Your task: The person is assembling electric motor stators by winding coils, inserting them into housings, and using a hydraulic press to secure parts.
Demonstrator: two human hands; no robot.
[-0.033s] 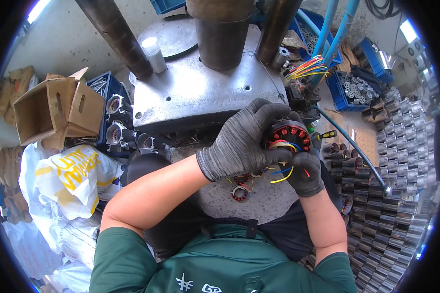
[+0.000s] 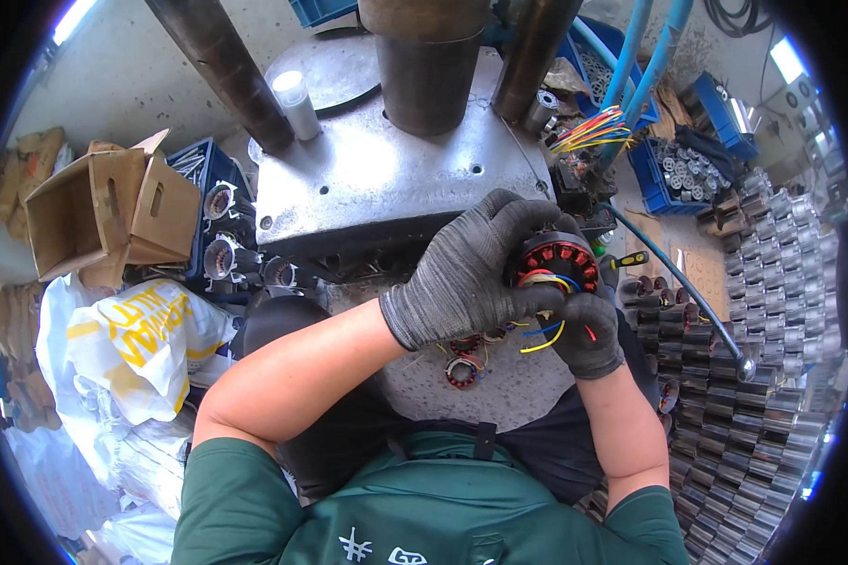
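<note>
My left hand (image 2: 471, 273), in a grey knitted glove, is closed round a motor stator (image 2: 561, 256) with a ring of red-coated slots and a dark outer rim. Coloured lead wires (image 2: 543, 347), blue, yellow, red and white, come out of its near side. Below and to the right, my right hand (image 2: 589, 334) wears the same kind of glove and grips the stator's lower edge beside the wires; some of its fingers are hidden. Both hands hold the stator above the floor, in front of the press's metal bed (image 2: 396, 193).
Several more stators (image 2: 462, 372) lie on the floor between my legs. Stacked metal cylinders (image 2: 725, 424) fill the right side. A long metal bar (image 2: 697, 297) slants there, near a yellow-black screwdriver (image 2: 629, 260). At left stand a cardboard box (image 2: 113, 207) and plastic bags (image 2: 151, 348).
</note>
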